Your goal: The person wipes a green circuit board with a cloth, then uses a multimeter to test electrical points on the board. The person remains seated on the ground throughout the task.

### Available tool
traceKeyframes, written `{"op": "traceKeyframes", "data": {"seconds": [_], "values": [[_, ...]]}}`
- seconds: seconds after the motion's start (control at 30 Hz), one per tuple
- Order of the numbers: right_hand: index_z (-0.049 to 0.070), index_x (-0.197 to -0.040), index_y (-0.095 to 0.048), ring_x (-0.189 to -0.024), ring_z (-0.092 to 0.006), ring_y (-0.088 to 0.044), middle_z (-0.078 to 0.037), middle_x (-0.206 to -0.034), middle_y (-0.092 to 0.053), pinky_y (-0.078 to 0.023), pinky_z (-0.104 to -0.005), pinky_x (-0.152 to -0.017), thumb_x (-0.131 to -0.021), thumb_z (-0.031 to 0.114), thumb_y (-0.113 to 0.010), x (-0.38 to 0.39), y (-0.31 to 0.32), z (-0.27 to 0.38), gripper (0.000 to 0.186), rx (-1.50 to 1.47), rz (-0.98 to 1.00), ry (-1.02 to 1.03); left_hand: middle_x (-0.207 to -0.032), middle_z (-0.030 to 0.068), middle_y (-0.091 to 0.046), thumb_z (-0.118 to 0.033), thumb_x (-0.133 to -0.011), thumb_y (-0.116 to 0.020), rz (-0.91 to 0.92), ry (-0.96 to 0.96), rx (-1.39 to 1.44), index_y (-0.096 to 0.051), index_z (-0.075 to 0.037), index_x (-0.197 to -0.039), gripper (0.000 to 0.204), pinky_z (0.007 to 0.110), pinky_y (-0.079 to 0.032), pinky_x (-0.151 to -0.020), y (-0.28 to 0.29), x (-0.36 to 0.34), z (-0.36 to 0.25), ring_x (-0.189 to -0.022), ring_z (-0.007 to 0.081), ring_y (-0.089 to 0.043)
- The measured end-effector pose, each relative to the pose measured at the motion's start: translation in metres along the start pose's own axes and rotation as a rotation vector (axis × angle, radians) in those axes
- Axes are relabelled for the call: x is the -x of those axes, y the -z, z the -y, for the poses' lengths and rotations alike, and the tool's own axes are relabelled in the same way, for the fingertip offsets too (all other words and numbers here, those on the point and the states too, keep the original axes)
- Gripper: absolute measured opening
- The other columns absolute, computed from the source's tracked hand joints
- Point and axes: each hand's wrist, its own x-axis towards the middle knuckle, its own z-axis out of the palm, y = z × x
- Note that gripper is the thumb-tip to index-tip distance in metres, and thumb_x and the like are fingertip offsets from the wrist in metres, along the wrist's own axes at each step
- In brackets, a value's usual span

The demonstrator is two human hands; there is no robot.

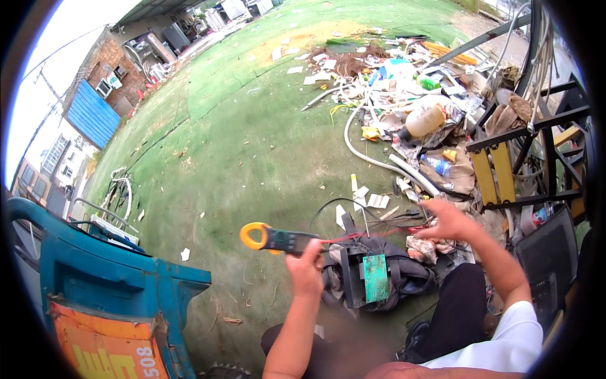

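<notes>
My left hand [305,267] grips a dark clamp meter [283,240] with a yellow jaw, held level above the ground. Red and black leads [350,237] trail from it toward the right. My right hand [439,220] is raised near the far end of the leads, fingers spread and bent; whether it touches a lead I cannot tell. Below and between my hands lies a dark bag [410,278] with a black frame or case [350,284] and a green circuit board [375,278] on it.
A worn teal machine with an orange panel [107,265] stands at left. A rubbish heap [353,69] with pale hoses [360,145] spreads ahead-right, beside black metal frames with yellow pieces [502,170]. Green ground [240,158] stretches toward a brick shed [107,69] with blue sheeting [88,110].
</notes>
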Motion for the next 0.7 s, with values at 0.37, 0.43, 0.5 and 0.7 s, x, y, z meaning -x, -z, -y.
{"op": "traceKeyframes", "data": {"seconds": [0.37,0.43,0.5,0.7], "values": [[-0.001,-0.110,-0.071,-0.066,-0.0066,-0.053,0.004,-0.074,-0.060,-0.045,-0.0279,-0.059,-0.102,0.018,-0.062,-0.040,-0.111,0.111,0.022,-1.123,0.280,-0.005,-0.077,-0.0013,-0.061,-0.004,-0.086,-0.077,0.087,-0.083,-0.134,-0.062,-0.005,-0.095,0.018,0.021,-0.034,-0.048,-0.036,0.018,0.008,-0.056,0.0049,-0.048],[0.002,-0.107,-0.073,-0.065,-0.0139,-0.059,-0.004,-0.075,-0.066,-0.049,-0.0316,-0.063,-0.095,0.018,-0.061,-0.043,-0.114,0.107,0.024,-0.895,0.242,-0.032,-0.077,-0.0011,-0.061,-0.004,-0.086,-0.077,0.085,-0.079,-0.150,-0.062,-0.005,-0.095,0.017,0.021,-0.035,-0.047,-0.030,0.017,0.011,-0.056,0.0050,-0.049],[0.004,-0.105,-0.075,-0.068,-0.0218,-0.066,-0.012,-0.079,-0.071,-0.052,-0.0359,-0.068,-0.091,0.020,-0.061,-0.042,-0.114,0.091,0.026,-0.546,0.168,-0.078,-0.077,0.0000,-0.061,-0.005,-0.087,-0.076,0.018,-0.078,-0.053,-0.062,-0.005,-0.094,0.016,0.022,-0.036,-0.047,-0.025,0.010,0.006,-0.057,0.0059,-0.050],[0.006,-0.102,-0.075,-0.093,-0.0405,-0.068,-0.021,-0.099,-0.072,-0.054,-0.0469,-0.083,-0.091,0.014,-0.057,-0.013,-0.108,-0.061,0.022,-0.256,-0.240,-0.308,-0.081,0.0016,-0.065,-0.010,-0.090,-0.074,-0.172,-0.067,0.253,-0.060,-0.009,-0.096,0.015,0.023,-0.037,-0.045,0.018,-0.034,-0.010,-0.061,0.0094,-0.057]]}}
